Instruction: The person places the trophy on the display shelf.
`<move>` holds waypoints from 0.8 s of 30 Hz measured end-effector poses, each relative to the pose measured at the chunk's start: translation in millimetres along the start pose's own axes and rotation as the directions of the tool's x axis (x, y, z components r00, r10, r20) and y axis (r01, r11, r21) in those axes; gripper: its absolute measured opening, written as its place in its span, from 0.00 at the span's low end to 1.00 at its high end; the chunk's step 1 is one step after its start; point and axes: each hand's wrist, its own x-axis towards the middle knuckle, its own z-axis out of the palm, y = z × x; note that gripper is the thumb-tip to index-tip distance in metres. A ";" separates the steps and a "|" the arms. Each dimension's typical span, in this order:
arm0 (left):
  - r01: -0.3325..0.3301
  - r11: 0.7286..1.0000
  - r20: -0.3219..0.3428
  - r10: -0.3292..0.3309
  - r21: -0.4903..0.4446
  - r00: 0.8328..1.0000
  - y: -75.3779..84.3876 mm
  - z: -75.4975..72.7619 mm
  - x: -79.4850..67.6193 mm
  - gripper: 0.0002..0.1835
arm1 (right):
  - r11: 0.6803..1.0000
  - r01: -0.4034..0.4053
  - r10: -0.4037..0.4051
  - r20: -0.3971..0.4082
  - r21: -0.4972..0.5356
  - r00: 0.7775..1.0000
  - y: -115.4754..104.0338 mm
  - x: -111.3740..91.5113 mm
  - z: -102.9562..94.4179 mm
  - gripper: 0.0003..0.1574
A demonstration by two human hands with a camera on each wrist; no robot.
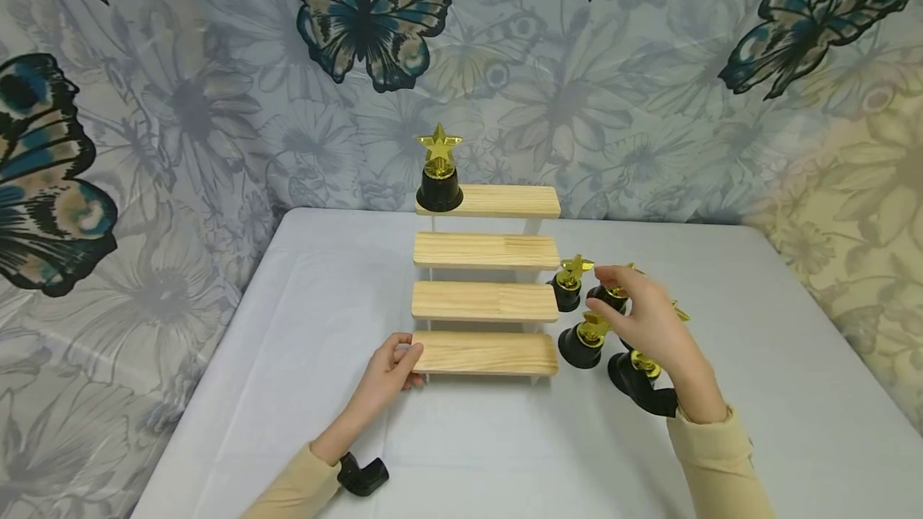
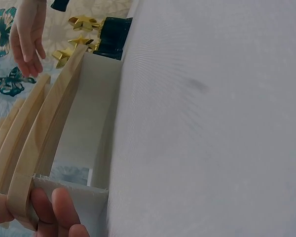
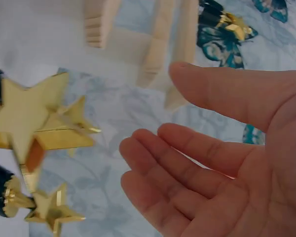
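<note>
Pale wooden four-step stand (image 1: 485,300): your left grip (image 1: 389,368) pinches its lowest step (image 1: 497,353) at eight o'clock, likely steadying it; your empty right grip (image 1: 652,319) is wide near gold-star, black-based trophies (image 1: 581,347) at four o'clock. A matching trophy (image 1: 439,183) tops it at eleven.

Trophies (image 1: 579,348) crowd the space around the right hand (image 1: 649,323), the stepped rack (image 1: 485,355) bounding it leftward; passage lies over the bench (image 1: 793,375) farther right.

The left grip (image 2: 59,213) holds a wooden shelf (image 2: 45,131) by one end, with seemingly star-topped trophies (image 2: 113,32) beyond.
</note>
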 end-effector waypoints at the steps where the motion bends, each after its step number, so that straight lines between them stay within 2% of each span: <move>1: -0.003 1.000 -0.001 0.003 0.002 1.000 0.5 0.1 0.0 0.15 | 1.000 -0.023 0.023 0.020 -0.003 1.000 1.9 -1.9 1.2 0.27; 5: 0.000 1.000 -0.004 0.000 0.009 1.000 0.6 0.8 0.5 0.15 | 0.992 -0.123 0.123 0.098 -0.005 0.988 7.6 -8.8 5.4 0.29; 8: 0.006 1.000 -0.009 -0.006 0.002 1.000 -6.4 1.2 3.9 0.15 | 0.987 -0.161 0.162 0.143 -0.014 0.976 10.9 -12.2 8.0 0.29; 13: 0.002 1.000 -0.021 -0.003 -0.008 1.000 -25.5 1.3 12.1 0.18 | 0.984 -0.175 0.177 0.183 -0.026 0.967 16.3 -15.0 13.1 0.28; 17: -0.011 1.000 -0.027 0.011 -0.001 1.000 -31.9 1.4 14.2 0.21 | 0.984 -0.172 0.178 0.193 -0.047 0.965 19.7 -15.4 17.2 0.26; 21: -0.026 1.000 -0.026 0.026 0.010 0.999 -32.1 1.4 13.3 0.23 | 0.983 -0.173 0.181 0.185 -0.060 0.966 22.0 -15.7 19.9 0.23; 24: -0.028 0.999 -0.019 0.028 0.016 0.999 -19.2 1.4 8.1 0.20 | 0.982 -0.177 0.186 0.180 -0.067 0.966 23.5 -16.5 21.1 0.20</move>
